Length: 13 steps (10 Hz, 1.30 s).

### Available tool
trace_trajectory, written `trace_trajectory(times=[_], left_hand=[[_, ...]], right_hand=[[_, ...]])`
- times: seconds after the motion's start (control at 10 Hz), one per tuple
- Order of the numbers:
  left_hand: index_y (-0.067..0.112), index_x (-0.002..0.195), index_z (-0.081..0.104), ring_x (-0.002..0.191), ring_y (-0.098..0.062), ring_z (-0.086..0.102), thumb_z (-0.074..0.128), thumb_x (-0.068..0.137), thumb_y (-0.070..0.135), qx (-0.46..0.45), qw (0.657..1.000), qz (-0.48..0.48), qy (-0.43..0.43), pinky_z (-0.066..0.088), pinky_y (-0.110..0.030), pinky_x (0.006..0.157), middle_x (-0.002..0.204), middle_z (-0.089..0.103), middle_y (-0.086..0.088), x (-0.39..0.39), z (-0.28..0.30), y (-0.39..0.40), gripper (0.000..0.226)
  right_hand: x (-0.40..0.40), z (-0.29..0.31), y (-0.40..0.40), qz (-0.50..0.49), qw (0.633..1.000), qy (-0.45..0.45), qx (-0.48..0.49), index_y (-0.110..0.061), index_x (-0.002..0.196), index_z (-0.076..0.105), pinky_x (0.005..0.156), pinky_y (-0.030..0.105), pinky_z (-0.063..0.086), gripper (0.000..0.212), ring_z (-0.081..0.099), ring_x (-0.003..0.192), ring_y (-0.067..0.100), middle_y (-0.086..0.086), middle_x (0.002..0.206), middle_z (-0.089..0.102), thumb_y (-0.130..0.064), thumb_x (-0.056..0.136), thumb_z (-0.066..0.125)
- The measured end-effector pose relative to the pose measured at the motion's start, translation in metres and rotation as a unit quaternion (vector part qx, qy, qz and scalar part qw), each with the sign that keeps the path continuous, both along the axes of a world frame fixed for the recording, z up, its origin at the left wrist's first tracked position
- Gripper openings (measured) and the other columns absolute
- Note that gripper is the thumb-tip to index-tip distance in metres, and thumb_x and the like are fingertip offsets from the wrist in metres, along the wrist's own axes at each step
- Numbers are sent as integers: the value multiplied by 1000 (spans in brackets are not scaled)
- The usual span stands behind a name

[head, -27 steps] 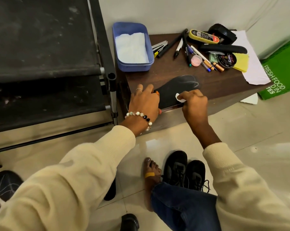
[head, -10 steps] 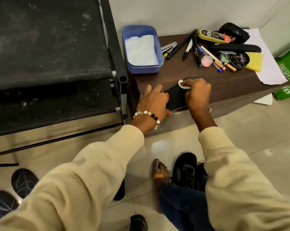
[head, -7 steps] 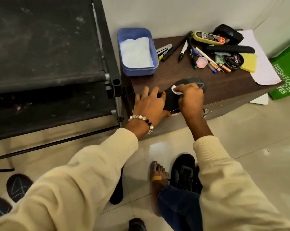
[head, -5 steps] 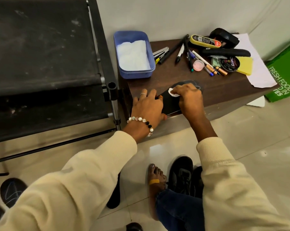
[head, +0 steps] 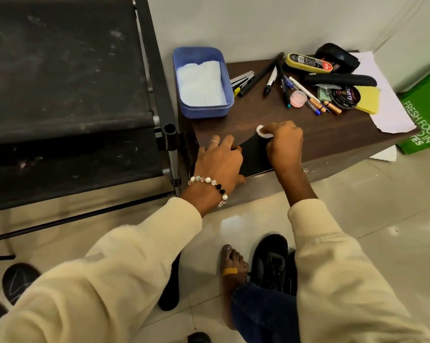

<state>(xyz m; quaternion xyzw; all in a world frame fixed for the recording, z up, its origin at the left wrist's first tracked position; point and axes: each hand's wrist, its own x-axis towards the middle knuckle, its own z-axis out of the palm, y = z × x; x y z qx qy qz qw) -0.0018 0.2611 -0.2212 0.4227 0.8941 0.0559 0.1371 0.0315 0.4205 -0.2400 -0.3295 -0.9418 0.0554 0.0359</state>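
The black flat insole (head: 254, 154) lay at the near edge of the dark brown wooden table (head: 332, 134), under and between both hands, which hid a large part of it. The right hand (head: 284, 142) had its fingers curled and pinched a small white cotton pad (head: 263, 131). The pad touched the far side of the insole, just in front of the fingertips. The left hand (head: 220, 162) lay flat with stretched fingers and pressed the left end of the insole down, with the thumb over the table edge. To wipe well, I think the pad should go flat and in short strokes away from the left fingers, while these press firmly so that the insole does not slide off the edge. Beyond the left fingertips stood a blue plastic box (head: 206, 112) with white tissue inside. Beyond the right knuckles, well apart, lay pens and markers (head: 271, 80), a small pink round cap (head: 297, 99) and a round black polish tin (head: 346, 97). Nothing lay in the path of the pad; the close table edge seemed the only risk.
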Motion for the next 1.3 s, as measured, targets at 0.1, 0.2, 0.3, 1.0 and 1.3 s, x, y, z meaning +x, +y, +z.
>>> trace_trajectory(times=[0.1,0.2,0.3,1.0,1.3], left_hand=[[20,128,57,128,-32,32,68,82,47,6,1000,5,-2,40,-44,95,135,38,-4,0,0,0,55],[20,133,53,128,-32,32,67,83,48,2,1000,4,-1,40,-44,97,137,37,-4,0,-2,0,59],[20,135,52,127,-31,33,65,84,49,10,1000,9,-8,40,-43,97,135,37,-3,-1,-2,-2,60],[19,139,47,125,-30,33,63,86,49,21,1000,2,-13,39,-41,99,136,36,-3,-2,-5,-4,63],[18,138,49,124,-30,33,63,86,49,23,1000,2,-12,39,-41,98,136,36,-3,-1,-6,-3,62]], right_hand=[[-3,-4,-11,82,997,3,-4,-15,123,61,91,31,41,38,55,107,27,13,122,56,-1,88,52],[-4,-2,-3,68,998,-12,5,-15,125,58,94,32,40,38,53,112,26,12,126,54,-3,89,53],[2,3,18,-7,1000,1,11,-16,129,56,92,34,43,41,52,111,29,15,128,51,-2,91,51],[14,9,27,-46,999,-9,13,-14,131,55,95,37,41,42,49,115,32,18,128,52,1,92,50],[16,12,20,-101,994,-42,-8,-11,132,53,94,36,43,42,48,115,32,19,131,47,0,92,52]])
